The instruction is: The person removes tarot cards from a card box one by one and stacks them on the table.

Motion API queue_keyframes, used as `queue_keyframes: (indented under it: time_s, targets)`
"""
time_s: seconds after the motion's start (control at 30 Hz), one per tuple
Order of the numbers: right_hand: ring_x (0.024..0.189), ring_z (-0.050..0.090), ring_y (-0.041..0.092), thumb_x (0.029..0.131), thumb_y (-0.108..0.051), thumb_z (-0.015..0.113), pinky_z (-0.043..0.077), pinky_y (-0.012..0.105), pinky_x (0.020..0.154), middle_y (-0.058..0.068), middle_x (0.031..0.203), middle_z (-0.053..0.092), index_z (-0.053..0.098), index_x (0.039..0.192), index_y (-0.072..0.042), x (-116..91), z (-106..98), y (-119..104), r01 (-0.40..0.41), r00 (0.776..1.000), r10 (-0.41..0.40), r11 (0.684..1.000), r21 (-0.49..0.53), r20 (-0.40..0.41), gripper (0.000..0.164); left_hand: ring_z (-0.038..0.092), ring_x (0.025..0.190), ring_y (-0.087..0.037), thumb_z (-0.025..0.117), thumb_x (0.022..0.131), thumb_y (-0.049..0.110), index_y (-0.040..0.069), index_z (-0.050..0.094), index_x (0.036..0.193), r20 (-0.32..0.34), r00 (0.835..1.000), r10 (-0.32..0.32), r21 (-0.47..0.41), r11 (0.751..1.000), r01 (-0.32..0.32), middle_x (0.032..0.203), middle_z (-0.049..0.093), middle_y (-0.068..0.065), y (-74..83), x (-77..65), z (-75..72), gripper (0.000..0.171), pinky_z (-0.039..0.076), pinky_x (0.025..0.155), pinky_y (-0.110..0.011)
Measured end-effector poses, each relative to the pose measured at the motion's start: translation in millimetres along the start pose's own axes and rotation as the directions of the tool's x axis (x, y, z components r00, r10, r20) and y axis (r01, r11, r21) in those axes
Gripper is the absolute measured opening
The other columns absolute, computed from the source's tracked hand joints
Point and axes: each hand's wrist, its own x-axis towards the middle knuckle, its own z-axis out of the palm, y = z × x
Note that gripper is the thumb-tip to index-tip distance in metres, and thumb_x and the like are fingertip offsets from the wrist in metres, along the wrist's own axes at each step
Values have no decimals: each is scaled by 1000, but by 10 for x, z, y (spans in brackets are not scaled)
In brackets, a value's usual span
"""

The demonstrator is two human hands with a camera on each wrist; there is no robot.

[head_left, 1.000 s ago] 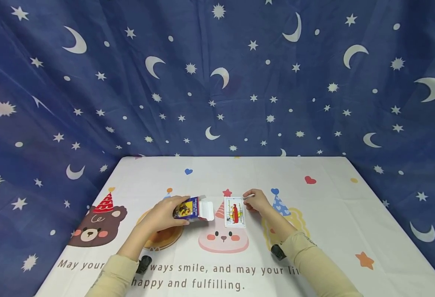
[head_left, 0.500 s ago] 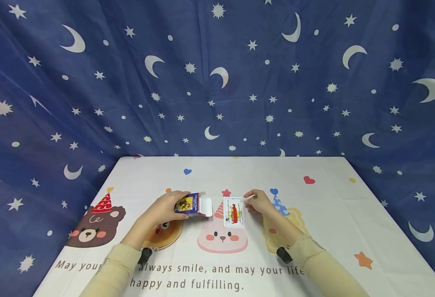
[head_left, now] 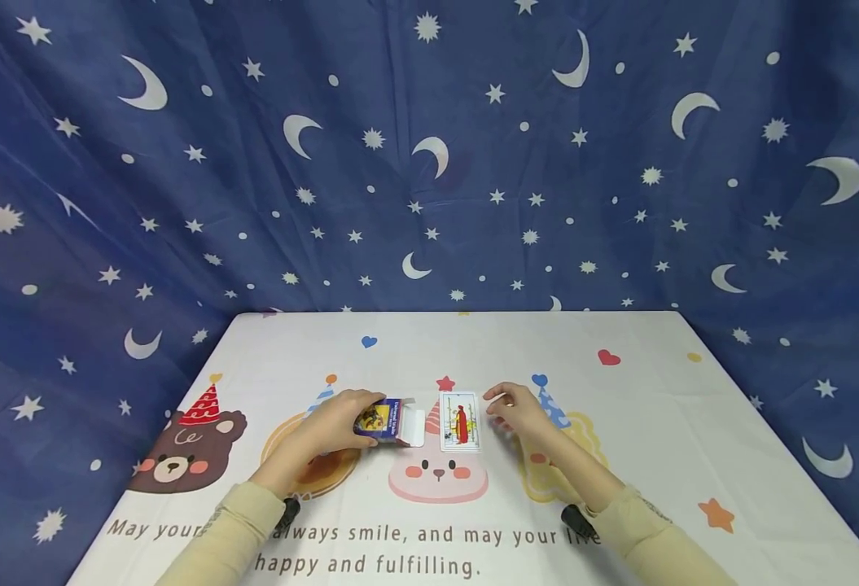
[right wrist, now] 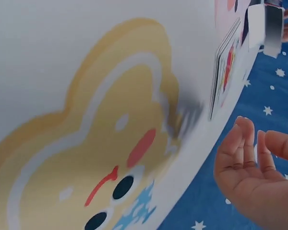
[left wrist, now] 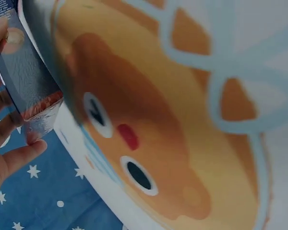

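Observation:
My left hand (head_left: 339, 422) grips a blue and yellow tarot card box (head_left: 379, 418) from its left side. The box's white end flap (head_left: 413, 427) stands open toward the right. In the left wrist view, the box (left wrist: 26, 67) shows its side and clear wrap, with the thumb and fingers around it. A small stack of tarot cards (head_left: 461, 422) lies face up just right of the box, a red-robed figure on top. Beside the stack's right edge, my right hand (head_left: 520, 411) hovers with loosely bent fingers and holds nothing. The right wrist view shows the stack (right wrist: 224, 72) edge-on, apart from that hand.
A white tablecloth (head_left: 546, 342) with printed cartoon animals and lettering covers the table. Behind and beside it hangs a dark blue curtain (head_left: 370, 236) with moons and stars. Black wrist devices (head_left: 576, 521) sit by both sleeves.
My left hand has brought the box slightly right, nearer the cards. My right hand's fingers have loosened a little beside the stack. The cards lie where they were.

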Motion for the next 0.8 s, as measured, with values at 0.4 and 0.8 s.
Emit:
queue_keyframes:
  time_s: [0.4, 0.8]
  targets:
    - [76, 62, 36, 91, 3, 51, 52, 28, 60, 27, 92, 62, 55, 109, 12, -79, -249, -5, 199, 976, -192, 978, -66, 98, 20, 53, 121, -30, 82, 71, 26, 4, 51, 133, 15, 1000, -23, 13, 1000, 23, 130, 58, -13, -66, 95, 76, 73, 42, 106, -45]
    - [78, 61, 30, 92, -1, 50, 51, 26, 61, 27, 95, 62, 54, 111, 10, -131, -333, 29, 257, 955, -245, 965, -55, 165, 23, 50, 125, -32, 80, 73, 22, 4, 50, 135, 46, 995, -85, -6, 996, 86, 135, 54, -14, -121, 159, 19, 72, 38, 108, -48]
